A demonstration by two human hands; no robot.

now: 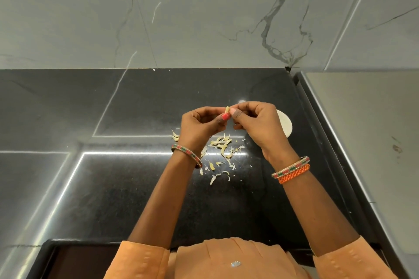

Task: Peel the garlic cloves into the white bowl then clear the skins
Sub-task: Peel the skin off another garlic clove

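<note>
Above a black stone counter, a person's two hands meet over a scatter of garlic skins. Both hands pinch one garlic clove between them: the left hand closes thumb and forefinger on its near side, the right hand grips from the other side, its remaining fingers curled in. Only the pale tip of the clove shows above the fingertips, pointing up and slightly away from the person, so its long axis stands nearly upright; the rest is hidden by the thumbs.

Directly below the hands, the skins lie loose on the counter, trailing back between the forearms toward the person. Behind the right hand sits the white bowl, mostly covered by that hand and wrist, so its contents cannot be seen. A beaded bangle circles the left wrist; a matching bangle and an orange braided band circle the right. Orange sleeves frame the near edge. Beyond the hands rises a grey veined marble wall, and to the right of the right hand runs a pale raised surface.
</note>
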